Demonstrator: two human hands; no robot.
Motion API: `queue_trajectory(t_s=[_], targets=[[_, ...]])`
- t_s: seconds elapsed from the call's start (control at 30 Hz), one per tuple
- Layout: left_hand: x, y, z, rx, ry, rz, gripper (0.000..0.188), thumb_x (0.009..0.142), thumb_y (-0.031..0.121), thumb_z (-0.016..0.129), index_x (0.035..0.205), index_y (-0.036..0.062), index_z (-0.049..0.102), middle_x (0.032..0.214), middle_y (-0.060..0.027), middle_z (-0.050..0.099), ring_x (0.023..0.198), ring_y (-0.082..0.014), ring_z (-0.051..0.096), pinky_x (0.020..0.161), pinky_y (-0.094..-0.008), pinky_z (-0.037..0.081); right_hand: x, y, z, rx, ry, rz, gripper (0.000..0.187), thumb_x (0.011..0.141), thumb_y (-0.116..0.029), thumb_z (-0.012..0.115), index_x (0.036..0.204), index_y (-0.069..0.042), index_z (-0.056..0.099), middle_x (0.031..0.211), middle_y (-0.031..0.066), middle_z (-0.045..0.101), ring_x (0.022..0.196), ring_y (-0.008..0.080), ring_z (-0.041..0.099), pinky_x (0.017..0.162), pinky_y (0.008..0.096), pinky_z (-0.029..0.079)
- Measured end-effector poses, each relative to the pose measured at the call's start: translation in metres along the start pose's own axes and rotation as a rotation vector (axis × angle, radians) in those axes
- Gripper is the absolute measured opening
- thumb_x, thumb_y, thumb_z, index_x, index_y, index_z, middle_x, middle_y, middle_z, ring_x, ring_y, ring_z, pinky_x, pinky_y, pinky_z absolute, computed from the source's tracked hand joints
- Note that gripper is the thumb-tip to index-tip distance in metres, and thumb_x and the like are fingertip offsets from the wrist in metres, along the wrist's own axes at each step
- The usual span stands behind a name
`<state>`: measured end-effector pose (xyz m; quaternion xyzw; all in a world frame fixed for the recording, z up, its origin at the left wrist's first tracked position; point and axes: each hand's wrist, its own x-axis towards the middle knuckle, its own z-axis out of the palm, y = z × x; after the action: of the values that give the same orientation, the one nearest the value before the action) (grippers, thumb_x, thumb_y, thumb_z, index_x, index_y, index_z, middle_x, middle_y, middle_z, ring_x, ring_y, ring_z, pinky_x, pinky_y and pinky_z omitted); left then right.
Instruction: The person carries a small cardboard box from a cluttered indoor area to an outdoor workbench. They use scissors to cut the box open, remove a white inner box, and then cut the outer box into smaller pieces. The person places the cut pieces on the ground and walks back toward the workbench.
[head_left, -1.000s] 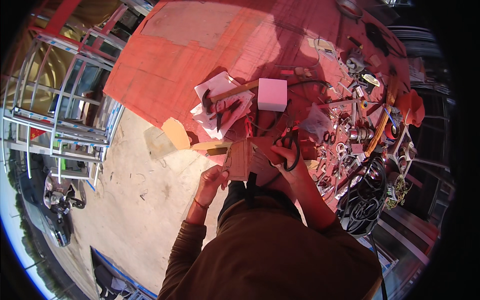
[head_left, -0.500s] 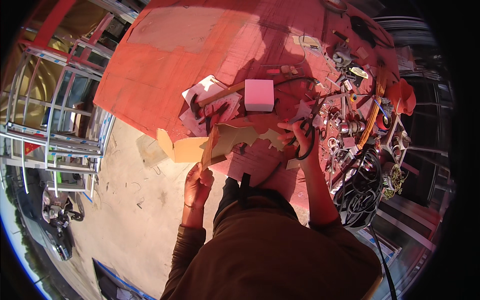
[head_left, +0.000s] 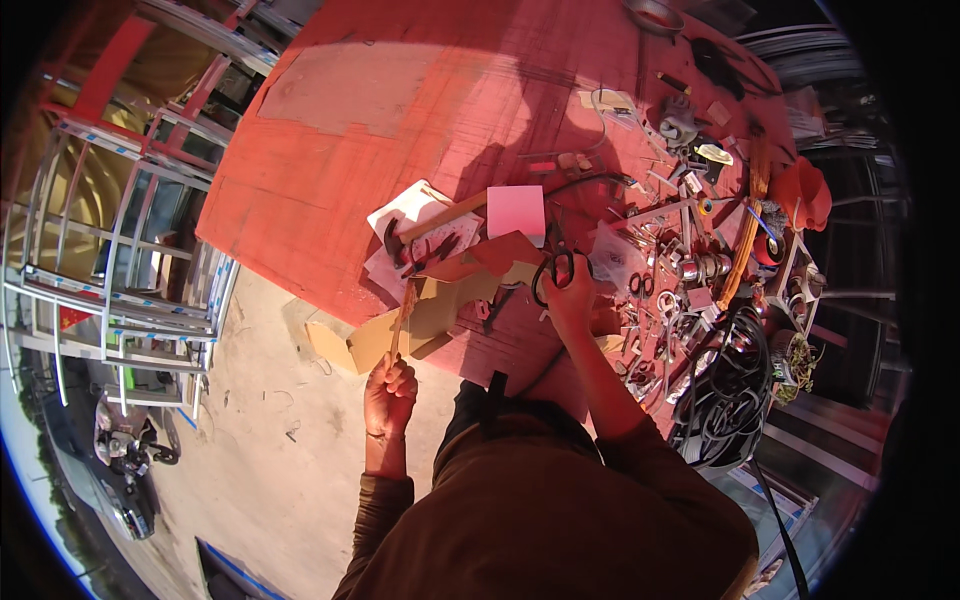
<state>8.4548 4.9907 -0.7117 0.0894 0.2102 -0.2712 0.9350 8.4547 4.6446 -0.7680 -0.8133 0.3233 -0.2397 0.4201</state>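
Observation:
A bent piece of brown cardboard (head_left: 372,342) with a ragged cut edge hangs over the table's near edge. My left hand (head_left: 390,393) is closed on its lower edge, below a narrow upright flap. My right hand (head_left: 572,290) holds a pair of black-handled scissors (head_left: 555,272) at the cardboard's right end. The blades are mostly hidden, so I cannot tell whether they touch it. Just beyond the cardboard lie a hammer (head_left: 445,217) with a wooden handle, some white papers (head_left: 412,203) with dark-handled tools on them, and a white box (head_left: 516,212).
The red tabletop (head_left: 350,190) spreads out ahead. Small hardware and tools crowd its right side, with a second pair of scissors (head_left: 641,284), an orange container (head_left: 800,194) and a coil of black cable (head_left: 725,385). Metal frames (head_left: 120,250) stand on the left beside the concrete floor (head_left: 265,430).
My right hand has moved left with the scissors, from beside the cardboard to its right end. My left hand still grips the cardboard, which has shifted slightly and folded differently.

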Motion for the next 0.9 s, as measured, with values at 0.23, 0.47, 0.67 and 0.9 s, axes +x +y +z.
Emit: queue_trajectory(t_s=[0.23, 0.47, 0.67, 0.9], targets=[[-0.001, 0.013, 0.018, 0.206, -0.056, 0.437, 0.045, 0.105, 0.021, 0.061, 0.140, -0.0034, 0.049, 0.135, -0.0131, 0.059, 0.112, -0.0190, 0.062, 0.098, -0.0305, 0.056, -0.007, -0.042, 0.020, 0.239, -0.165, -0.041, 0.027, 0.079, 0.006, 0.073, 0.098, -0.003, 0.056, 0.074, 0.0013, 0.059, 0.066, 0.0066, 0.059, 0.057, 0.0285, 0.045], [0.058, -0.050, 0.012, 0.707, -0.086, 0.205, 0.063, 0.105, 0.038, 0.059, 0.158, 0.0234, 0.027, 0.164, -0.0172, 0.035, 0.145, -0.0374, 0.043, 0.117, -0.0493, 0.040, -0.047, -0.085, 0.033, 0.427, -0.094, -0.112, 0.025, 0.081, 0.010, 0.070, 0.094, -0.005, 0.055, 0.078, -0.0049, 0.052, 0.067, 0.0007, 0.048, 0.057, 0.0186, 0.037], [0.061, -0.093, 0.009, 0.636, -0.095, 0.042, 0.058, 0.112, 0.039, 0.041, 0.163, 0.0168, 0.024, 0.165, -0.0115, 0.035, 0.144, -0.0269, 0.043, 0.117, -0.0435, 0.037, -0.041, -0.079, 0.031, 0.294, -0.115, -0.024, 0.028, 0.079, 0.004, 0.075, 0.101, -0.003, 0.058, 0.084, 0.0060, 0.062, 0.069, 0.0145, 0.060, 0.060, 0.0281, 0.046], [0.107, -0.084, 0.010, 0.690, 0.048, 0.174, 0.044, 0.107, 0.047, 0.053, 0.138, 0.0152, 0.057, 0.124, -0.0044, 0.068, 0.099, -0.0139, 0.065, 0.077, -0.0304, 0.049, -0.049, -0.088, 0.019, 0.233, -0.150, -0.149, 0.034, 0.078, 0.000, 0.078, 0.108, -0.002, 0.060, 0.088, 0.0151, 0.067, 0.075, 0.0289, 0.071, 0.065, 0.0369, 0.054]])
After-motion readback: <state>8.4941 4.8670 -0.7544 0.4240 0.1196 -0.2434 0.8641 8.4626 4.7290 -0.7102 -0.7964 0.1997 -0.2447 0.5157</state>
